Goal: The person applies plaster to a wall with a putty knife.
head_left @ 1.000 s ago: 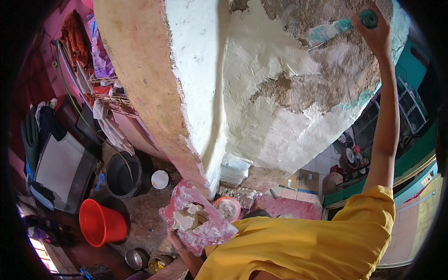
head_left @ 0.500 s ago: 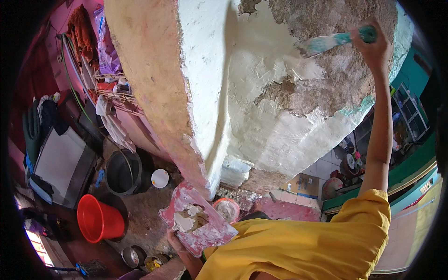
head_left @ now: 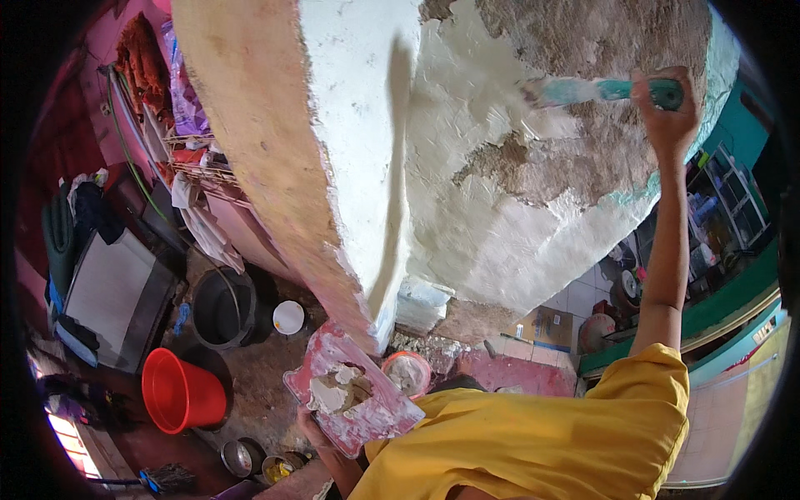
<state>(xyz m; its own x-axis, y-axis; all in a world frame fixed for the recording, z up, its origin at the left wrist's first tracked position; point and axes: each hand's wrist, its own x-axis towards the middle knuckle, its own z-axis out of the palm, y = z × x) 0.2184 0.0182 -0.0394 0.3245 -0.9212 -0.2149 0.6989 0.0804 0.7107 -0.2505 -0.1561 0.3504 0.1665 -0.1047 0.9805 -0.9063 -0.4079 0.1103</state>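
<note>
Right hand (head_left: 669,123) up at 2 o'clock, fingers curled closed round the round end of a teal putty knife (head_left: 575,91). Knife lies near level, blade pointing to 9 o'clock, sitting between 1 and 2 o'clock in the view. Blade end blurred, over the border between a cream plaster coat (head_left: 471,100) and a bare brown patch (head_left: 617,42) on the wall; can't tell if it touches. Right arm comes up from a yellow sleeve (head_left: 650,379) at 4 o'clock.

Left hand (head_left: 311,427) low at 7 o'clock, fingers closed on the left edge of a pinkish-red board (head_left: 390,412), mostly hidden under it, so tightness can't be told. Board tilted, smeared whitish, 1 heap of pale mix (head_left: 333,392) on it. Just beyond the board, at 6 o'clock, a red-rimmed tub (head_left: 407,373) with pale stuff inside, partly covered.

Floor (head_left: 258,400), left part: red bucket (head_left: 183,392) at 8 o'clock, dark bucket (head_left: 221,308) near it toward 9, white round item (head_left: 288,317) just beside the dark bucket. 2 metal pots (head_left: 240,459) at 7 o'clock, side by side. Cardboard box (head_left: 550,328) at 4 o'clock, past the wall's foot.
</note>
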